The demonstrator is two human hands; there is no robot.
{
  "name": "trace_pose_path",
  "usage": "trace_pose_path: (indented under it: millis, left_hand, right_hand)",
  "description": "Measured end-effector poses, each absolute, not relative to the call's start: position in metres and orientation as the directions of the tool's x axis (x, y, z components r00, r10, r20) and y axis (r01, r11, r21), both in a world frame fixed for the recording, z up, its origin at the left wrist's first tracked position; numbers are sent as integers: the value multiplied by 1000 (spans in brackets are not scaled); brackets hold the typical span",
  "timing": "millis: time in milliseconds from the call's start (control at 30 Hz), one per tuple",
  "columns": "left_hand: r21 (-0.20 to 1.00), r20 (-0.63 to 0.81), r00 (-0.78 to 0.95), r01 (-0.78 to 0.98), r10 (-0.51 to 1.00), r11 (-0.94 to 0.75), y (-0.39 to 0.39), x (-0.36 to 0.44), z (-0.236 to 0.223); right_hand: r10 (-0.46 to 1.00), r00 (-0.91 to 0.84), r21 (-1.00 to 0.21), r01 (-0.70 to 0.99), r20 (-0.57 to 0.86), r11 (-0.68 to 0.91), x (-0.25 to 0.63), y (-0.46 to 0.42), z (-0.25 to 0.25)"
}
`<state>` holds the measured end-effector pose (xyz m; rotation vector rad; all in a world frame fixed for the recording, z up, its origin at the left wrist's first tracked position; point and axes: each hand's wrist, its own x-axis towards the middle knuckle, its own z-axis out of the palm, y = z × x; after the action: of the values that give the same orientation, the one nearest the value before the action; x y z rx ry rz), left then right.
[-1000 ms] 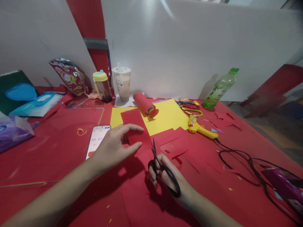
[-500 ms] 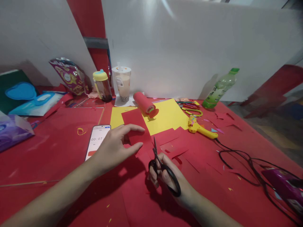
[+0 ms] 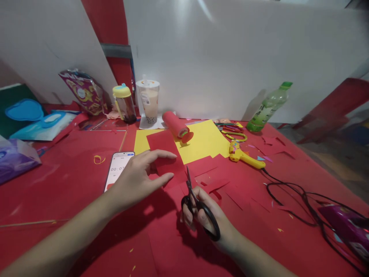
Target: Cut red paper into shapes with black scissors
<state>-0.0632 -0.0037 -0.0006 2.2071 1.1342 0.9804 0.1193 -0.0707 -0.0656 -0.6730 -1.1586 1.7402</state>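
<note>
My left hand (image 3: 141, 173) is held above the red tabletop with its thumb and forefinger well apart and nothing visible between them. Behind its fingers lies a red paper sheet (image 3: 165, 148). My right hand (image 3: 213, 215) grips a pair of black-handled scissors (image 3: 189, 184), their blades pointing away from me and slightly parted. Around the scissors are several red paper scraps (image 3: 220, 184). A red paper roll (image 3: 175, 124) with a small red disc at its near end rests on yellow paper (image 3: 206, 140). Partly behind my left hand is a phone (image 3: 117, 167) showing a timer.
At the back stand a bubble tea cup (image 3: 150, 102), a yellow-lidded bottle (image 3: 123, 102) and a snack bag (image 3: 83, 92). A green bottle (image 3: 269, 107) is at the right, near a yellow glue gun (image 3: 245, 158) with a black cord (image 3: 302, 196). A wipes pack (image 3: 37, 129) lies left.
</note>
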Motion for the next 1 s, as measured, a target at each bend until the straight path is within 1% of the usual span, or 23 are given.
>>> trace_pose_path:
  millis: [200,533,700,1000]
  left_hand:
    - [656,384,412,508,826,-558,-4,-64,2]
    - [675,346,423,507,837,-535,-2,-65,1]
    - [684,329,432,504,840,-527,-1,-65,2]
    - [724,298,431,480,852,-496,-1,-68,2]
  right_hand:
    - [895,-446,-908,-383,24,-167,120,-71,-64]
    - [899,-438,-914,-369,11,-168,120,-72,-61]
    - [894,-446,-905,-389,25,-169,120,-72,-65]
    - [895,-446,-891,-403,-6,-207,120,-72,-66]
